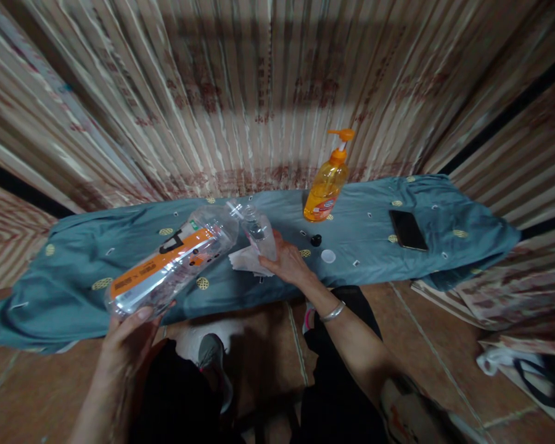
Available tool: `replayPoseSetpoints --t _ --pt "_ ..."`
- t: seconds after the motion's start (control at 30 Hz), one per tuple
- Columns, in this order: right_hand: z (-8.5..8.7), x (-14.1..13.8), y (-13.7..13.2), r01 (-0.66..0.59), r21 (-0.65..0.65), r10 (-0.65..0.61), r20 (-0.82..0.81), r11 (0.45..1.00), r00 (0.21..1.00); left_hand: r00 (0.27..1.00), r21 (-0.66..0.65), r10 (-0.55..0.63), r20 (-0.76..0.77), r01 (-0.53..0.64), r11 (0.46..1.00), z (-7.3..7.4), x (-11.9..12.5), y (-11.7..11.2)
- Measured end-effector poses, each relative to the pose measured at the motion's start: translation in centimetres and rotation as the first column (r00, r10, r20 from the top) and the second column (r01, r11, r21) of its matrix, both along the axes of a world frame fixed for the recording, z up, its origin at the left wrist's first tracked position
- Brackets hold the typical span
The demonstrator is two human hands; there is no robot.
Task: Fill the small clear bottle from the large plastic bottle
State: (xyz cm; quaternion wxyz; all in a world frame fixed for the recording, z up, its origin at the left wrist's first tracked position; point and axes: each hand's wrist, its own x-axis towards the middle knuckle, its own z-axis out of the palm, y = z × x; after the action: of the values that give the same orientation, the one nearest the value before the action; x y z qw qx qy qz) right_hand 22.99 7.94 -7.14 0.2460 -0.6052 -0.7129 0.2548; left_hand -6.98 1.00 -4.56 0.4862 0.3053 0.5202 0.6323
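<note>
My left hand (136,330) is closed around the lower end of a large clear plastic bottle (171,265) with an orange and silver label. The bottle is tilted, its upper end pointing right and away from me. In my right hand (289,262) is a small clear plastic bottle (261,233), leaning left so that its top is close to the large bottle's upper end. Whether the two touch, I cannot tell. A whitish piece of paper or tissue (247,262) shows just below the small bottle. Clear contents, if any, cannot be made out.
An orange pump bottle (324,191) stands on the blue-green cloth (370,197) covering the long table. A small black cap (316,240), a white disc (328,256) and a dark phone (407,230) lie to the right. Patterned curtains (240,92) hang close behind.
</note>
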Motion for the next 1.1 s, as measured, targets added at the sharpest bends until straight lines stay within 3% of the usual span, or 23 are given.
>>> replayPoseSetpoints --t 0.2,0.8,1.1 --pt "0.1 0.0 -0.1 0.001 0.010 -0.001 -0.005 1.000 1.000 0.998 -0.022 -0.050 0.047 0.051 0.998 -0.7 -0.9 0.1" --pt "0.1 -0.3 -0.2 -0.004 0.012 0.004 -0.007 1.000 1.000 0.995 -0.068 0.030 0.097 -0.023 0.997 0.1 0.0 0.2" --pt "-3.2 -1.4 0.8 0.015 0.107 0.009 -0.228 0.994 0.974 0.949 -0.081 -0.116 0.295 0.146 0.986 -0.3 0.9 0.0"
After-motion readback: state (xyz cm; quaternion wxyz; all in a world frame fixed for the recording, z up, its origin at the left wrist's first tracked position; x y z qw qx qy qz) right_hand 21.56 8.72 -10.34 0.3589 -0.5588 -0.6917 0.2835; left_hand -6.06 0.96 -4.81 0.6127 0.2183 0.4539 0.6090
